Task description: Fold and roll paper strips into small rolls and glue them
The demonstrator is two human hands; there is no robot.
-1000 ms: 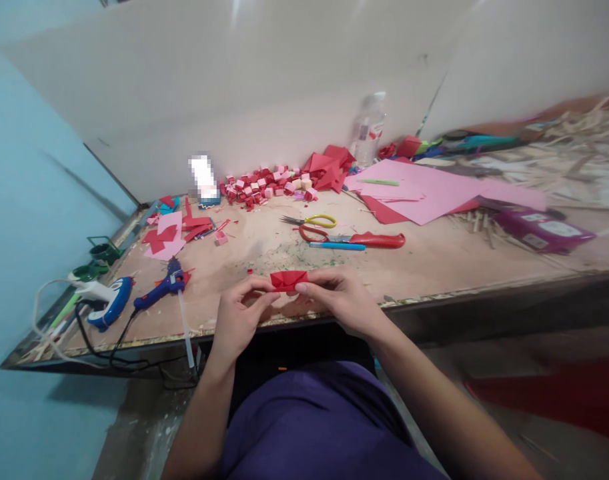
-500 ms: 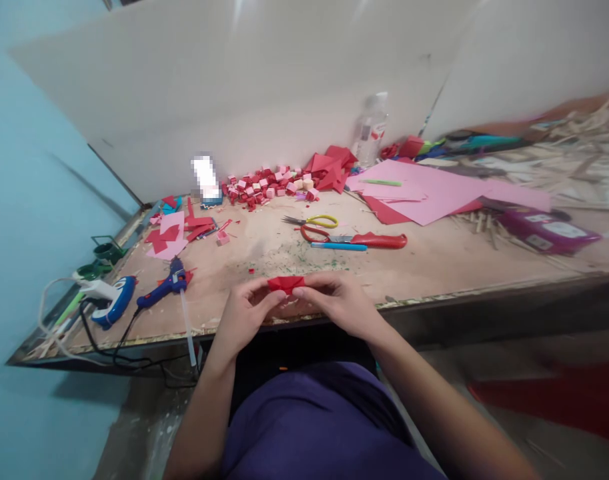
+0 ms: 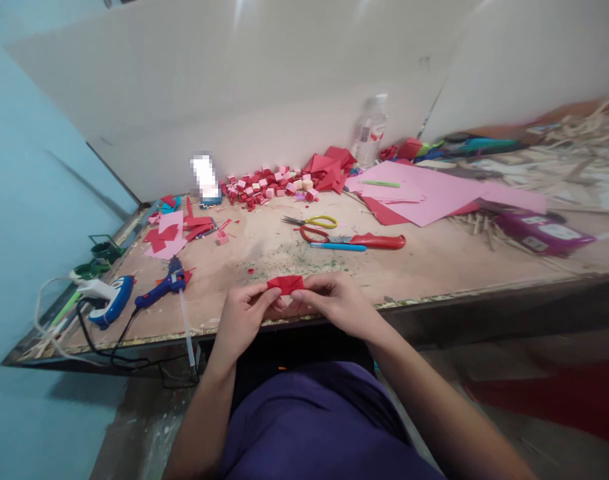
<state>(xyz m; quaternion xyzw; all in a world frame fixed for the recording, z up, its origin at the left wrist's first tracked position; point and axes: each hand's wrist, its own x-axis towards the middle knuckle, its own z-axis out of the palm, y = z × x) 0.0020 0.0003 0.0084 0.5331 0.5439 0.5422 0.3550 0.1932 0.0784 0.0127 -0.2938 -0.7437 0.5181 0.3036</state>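
Observation:
A small folded piece of red paper (image 3: 285, 285) is pinched between both hands just above the near edge of the wooden table (image 3: 434, 260). My left hand (image 3: 245, 315) grips its left end with thumb and fingers closed. My right hand (image 3: 337, 303) grips the right end the same way. Both forearms come up from my lap, over purple cloth.
Yellow-handled scissors (image 3: 311, 221), red-handled scissors (image 3: 364, 239) and a blue pen (image 3: 337, 247) lie behind the hands. A blue glue gun (image 3: 165, 287) with its cord sits to the left. Small red and pink paper cubes (image 3: 269, 187), pink sheets (image 3: 424, 190) and a plastic bottle (image 3: 370, 130) stand along the back.
The red paper has become narrower and more compact between my fingers, and both hands have drawn slightly closer together. Everything on the table stays put.

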